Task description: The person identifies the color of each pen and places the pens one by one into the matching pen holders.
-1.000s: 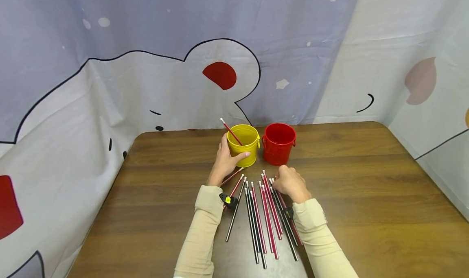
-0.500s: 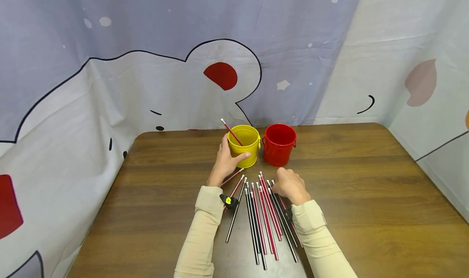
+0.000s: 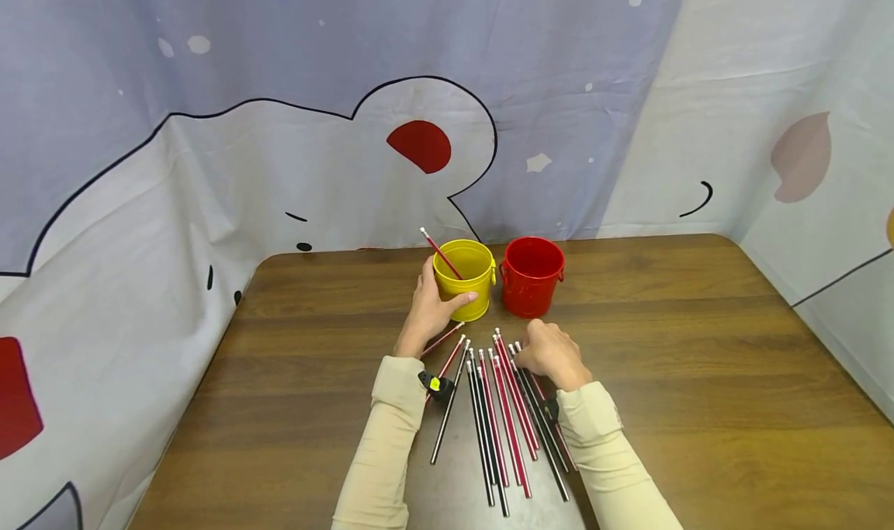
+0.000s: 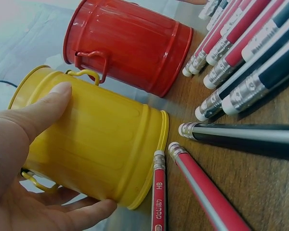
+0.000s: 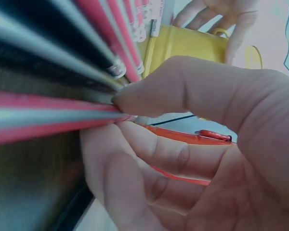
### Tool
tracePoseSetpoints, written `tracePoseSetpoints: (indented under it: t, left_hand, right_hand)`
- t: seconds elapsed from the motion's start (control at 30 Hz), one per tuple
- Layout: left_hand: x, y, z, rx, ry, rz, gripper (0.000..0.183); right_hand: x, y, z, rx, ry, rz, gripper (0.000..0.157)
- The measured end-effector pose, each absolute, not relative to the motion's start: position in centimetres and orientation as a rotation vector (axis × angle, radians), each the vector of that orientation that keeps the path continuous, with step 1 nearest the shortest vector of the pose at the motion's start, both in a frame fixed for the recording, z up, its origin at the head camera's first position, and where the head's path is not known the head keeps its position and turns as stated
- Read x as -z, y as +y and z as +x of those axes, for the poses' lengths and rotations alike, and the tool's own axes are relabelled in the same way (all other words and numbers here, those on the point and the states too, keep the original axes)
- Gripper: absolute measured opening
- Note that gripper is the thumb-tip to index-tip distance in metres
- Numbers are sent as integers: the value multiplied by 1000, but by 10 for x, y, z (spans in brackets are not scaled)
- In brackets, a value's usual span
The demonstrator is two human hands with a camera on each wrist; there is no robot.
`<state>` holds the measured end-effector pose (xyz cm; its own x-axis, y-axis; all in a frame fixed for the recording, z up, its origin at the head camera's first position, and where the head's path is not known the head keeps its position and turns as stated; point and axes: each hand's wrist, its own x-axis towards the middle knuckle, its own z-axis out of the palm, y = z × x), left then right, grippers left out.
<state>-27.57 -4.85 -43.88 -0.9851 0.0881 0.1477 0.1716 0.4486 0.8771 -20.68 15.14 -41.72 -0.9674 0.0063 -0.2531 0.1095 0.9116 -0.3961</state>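
Observation:
My left hand [image 3: 427,313] holds a small yellow bucket [image 3: 478,280], thumb across its near side and fingers around the far left side. A red pencil [image 3: 441,253] leans inside it, white eraser end up. My right hand [image 3: 553,353] pinches a red striped pencil [image 5: 53,117] near its eraser end, between thumb and fingers, at the right side of the pencil group. Several red pencils [image 3: 513,431] and black pencils [image 3: 476,406] lie fanned on the table, erasers toward the buckets. In the left wrist view, a red pencil [image 4: 159,192] lies right by the yellow bucket's base.
A red bucket [image 3: 528,289] stands upright just right of the yellow one, its inside partly visible. The brown wooden table [image 3: 698,359] ends at a back edge close behind the buckets, where a printed curtain [image 3: 314,173] hangs.
My right hand has shifted slightly toward me, and the eraser ends of the pencils beside it have moved a little left. My left hand stays on the yellow bucket.

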Motion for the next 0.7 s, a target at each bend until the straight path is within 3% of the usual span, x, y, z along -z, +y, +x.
tracePoseSetpoints:
  t: [0.7]
  left_hand:
    - [440,-48,-276,1598,-2593,-241,93]
  right_hand:
    - [385,154,-197,1202,3102,-163,6]
